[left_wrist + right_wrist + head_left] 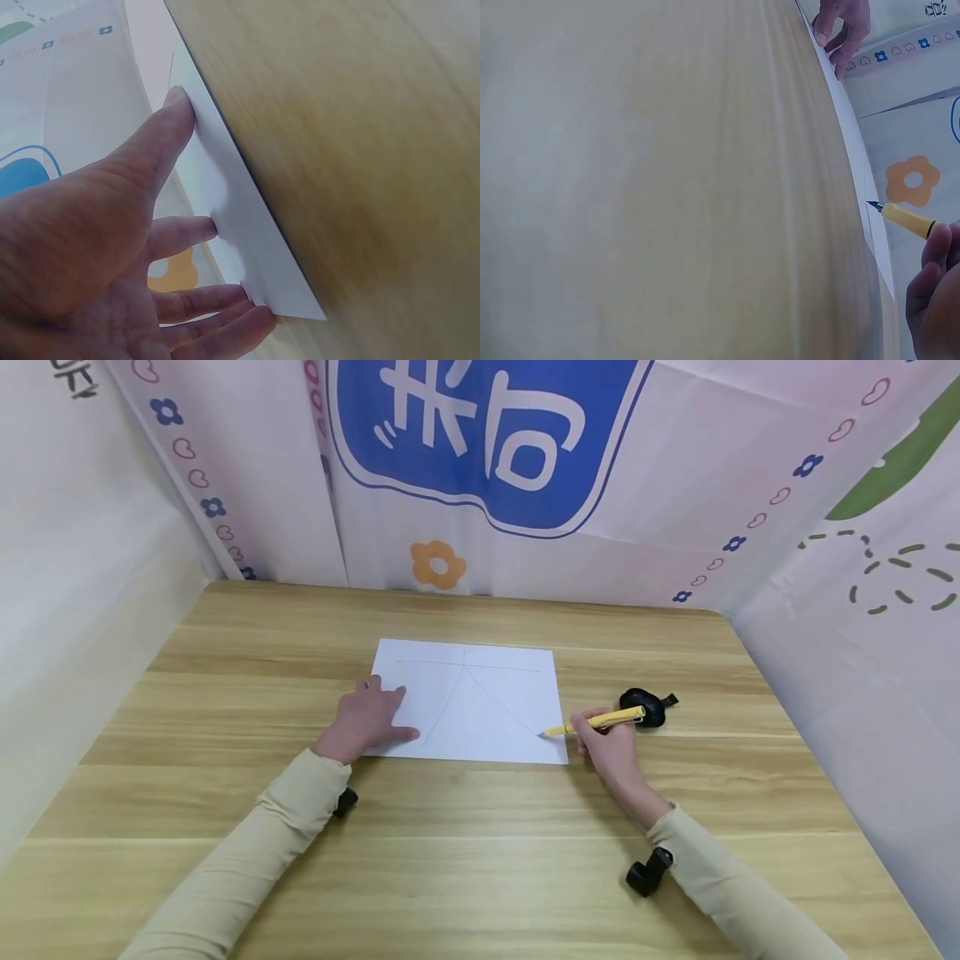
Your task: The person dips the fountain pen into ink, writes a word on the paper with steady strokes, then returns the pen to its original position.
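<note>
A white sheet of paper point(487, 718) lies on the wooden table, bearing a long thin horizontal line, a short vertical stroke across it and two diagonals spreading downward. Spread over the sheet's left side, my left hand point(365, 714) rests its fingertips and thumb point(180, 112) on the paper. My right hand point(609, 745), just beyond the right edge, grips a yellow fountain pen point(600, 721). The pen leans to the right, its dark nib point(874, 204) at the lower end of the right diagonal. In the right wrist view, part of the right hand is cut off by the frame.
A small black rounded object with a tab point(647, 707) lies right behind the pen's cap end. Black wrist cameras point(648, 872) sit under both sleeves. A printed cloth point(600, 560) hangs along the table's back edge, with white cloth at both sides.
</note>
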A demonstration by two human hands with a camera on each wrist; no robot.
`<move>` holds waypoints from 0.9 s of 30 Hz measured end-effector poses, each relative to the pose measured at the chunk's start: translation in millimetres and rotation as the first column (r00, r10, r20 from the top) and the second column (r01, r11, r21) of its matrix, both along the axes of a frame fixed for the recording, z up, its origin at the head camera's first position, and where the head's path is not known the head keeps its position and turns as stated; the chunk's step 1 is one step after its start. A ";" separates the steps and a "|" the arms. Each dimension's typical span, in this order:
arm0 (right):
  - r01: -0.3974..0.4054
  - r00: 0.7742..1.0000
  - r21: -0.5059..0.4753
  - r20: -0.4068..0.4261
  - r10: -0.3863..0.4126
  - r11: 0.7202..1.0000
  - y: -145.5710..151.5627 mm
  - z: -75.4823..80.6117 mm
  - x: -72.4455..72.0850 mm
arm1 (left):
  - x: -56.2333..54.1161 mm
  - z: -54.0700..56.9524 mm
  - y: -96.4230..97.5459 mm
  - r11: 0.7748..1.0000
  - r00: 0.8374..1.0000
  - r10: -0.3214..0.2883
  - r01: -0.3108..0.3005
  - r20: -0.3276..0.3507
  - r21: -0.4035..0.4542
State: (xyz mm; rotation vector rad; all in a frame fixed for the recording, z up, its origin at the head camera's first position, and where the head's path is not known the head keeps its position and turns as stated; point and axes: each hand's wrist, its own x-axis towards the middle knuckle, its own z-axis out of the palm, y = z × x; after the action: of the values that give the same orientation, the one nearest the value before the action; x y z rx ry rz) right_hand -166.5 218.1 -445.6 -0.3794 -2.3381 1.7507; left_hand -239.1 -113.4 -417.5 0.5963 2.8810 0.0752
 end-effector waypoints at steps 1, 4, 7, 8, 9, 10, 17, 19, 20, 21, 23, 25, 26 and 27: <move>-0.002 1.000 0.004 -0.001 0.002 1.000 0.6 -0.1 0.5 | 0.1 0.2 0.0 1.000 1.000 0.000 0.000 0.000 0.000; 0.000 1.000 0.008 -0.002 0.000 1.000 2.2 -0.6 2.4 | 0.7 0.8 -0.2 1.000 1.000 0.000 0.000 -0.003 -0.001; 0.010 1.000 -0.004 -0.002 -0.010 1.000 4.0 -1.1 4.1 | 1.4 1.2 -0.3 1.000 1.000 -0.003 0.003 -0.009 0.000; 0.013 1.000 -0.009 -0.003 -0.013 1.000 4.8 -1.2 4.7 | 1.7 1.4 -0.2 1.000 1.000 -0.005 0.005 -0.011 0.002; 0.014 1.000 -0.012 -0.004 -0.014 1.000 5.5 -1.3 5.2 | 1.8 1.4 0.0 1.000 1.000 -0.007 0.007 -0.013 0.003; 0.016 1.000 -0.014 -0.003 -0.016 1.000 6.2 -1.4 5.7 | 2.0 1.6 0.0 1.000 1.000 -0.007 0.007 -0.014 0.004; 0.020 1.000 -0.018 -0.004 -0.020 1.000 9.3 -1.2 10.6 | 2.2 1.4 -0.2 1.000 1.000 -0.008 0.008 -0.017 0.006; 0.024 1.000 -0.021 -0.012 -0.025 0.999 10.2 -1.3 11.7 | 2.2 1.5 -0.2 1.000 1.000 -0.008 0.008 -0.018 0.007; 0.027 1.000 -0.023 -0.014 -0.027 0.999 10.5 -1.1 12.2 | 2.2 1.4 -0.2 1.000 1.000 -0.008 0.008 -0.018 0.008; 0.029 0.999 -0.021 -0.016 -0.029 0.999 10.9 -1.0 12.6 | 2.2 1.4 -0.1 1.000 1.000 -0.008 0.008 -0.018 0.009; 0.029 0.999 -0.021 -0.015 -0.029 0.999 11.5 -1.1 13.5 | 1.9 1.1 -0.2 1.000 1.000 -0.007 0.007 -0.018 0.010; 0.029 0.999 -0.020 -0.013 -0.029 0.999 11.8 -1.0 14.2 | 1.5 0.6 -0.3 1.000 1.000 -0.005 0.005 -0.016 0.012; 0.030 0.999 -0.019 -0.011 -0.030 0.999 12.0 -1.2 14.6 | 1.2 0.2 -0.3 1.000 1.000 -0.004 0.005 -0.015 0.012; 0.031 0.999 -0.016 -0.013 -0.032 0.999 12.2 -1.4 14.8 | 0.9 -0.1 -0.3 1.000 1.000 -0.004 0.004 -0.014 0.012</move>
State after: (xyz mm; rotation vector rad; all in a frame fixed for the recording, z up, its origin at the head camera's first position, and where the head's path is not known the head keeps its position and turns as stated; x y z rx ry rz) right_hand -151.7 230.2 -447.0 -0.4035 -2.2979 1.7530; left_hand -238.1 -113.8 -417.5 0.6070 2.8944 0.0882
